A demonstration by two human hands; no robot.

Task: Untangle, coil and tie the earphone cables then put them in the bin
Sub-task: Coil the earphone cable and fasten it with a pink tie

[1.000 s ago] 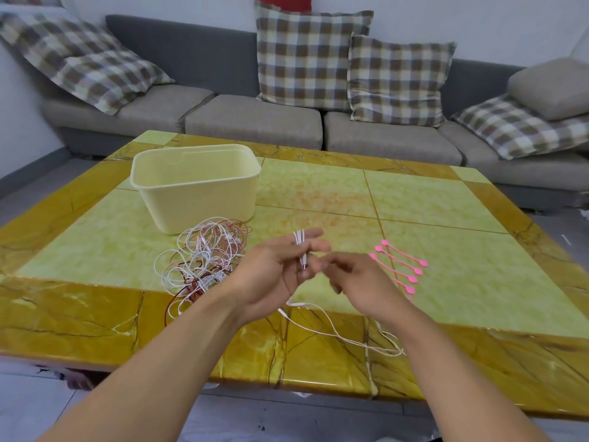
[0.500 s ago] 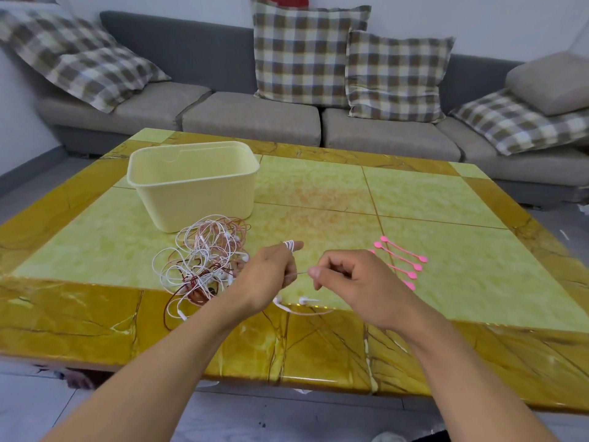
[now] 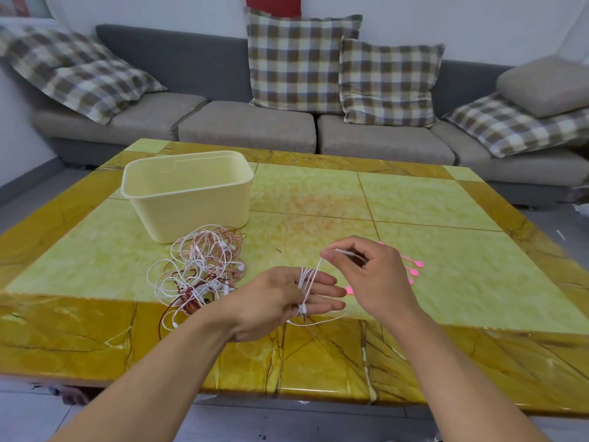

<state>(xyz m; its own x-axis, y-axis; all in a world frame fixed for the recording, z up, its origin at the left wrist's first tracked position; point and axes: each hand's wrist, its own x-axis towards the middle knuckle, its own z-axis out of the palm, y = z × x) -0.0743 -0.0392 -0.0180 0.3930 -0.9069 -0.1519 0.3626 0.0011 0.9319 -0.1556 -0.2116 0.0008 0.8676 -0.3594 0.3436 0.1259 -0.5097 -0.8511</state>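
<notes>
Early going, by my reading: at lower centre the left hand (image 3: 280,298), fingers straight, carries a few turns of white cable (image 3: 307,279) fed by the pinching right hand (image 3: 369,275), while the tangle (image 3: 197,269) left of it waits and the bin (image 3: 188,193), upper left, looks empty.

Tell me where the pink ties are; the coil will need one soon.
In the head view the pink ties lie on the green table at right, just beyond the right hand, which partly hides them.
</notes>
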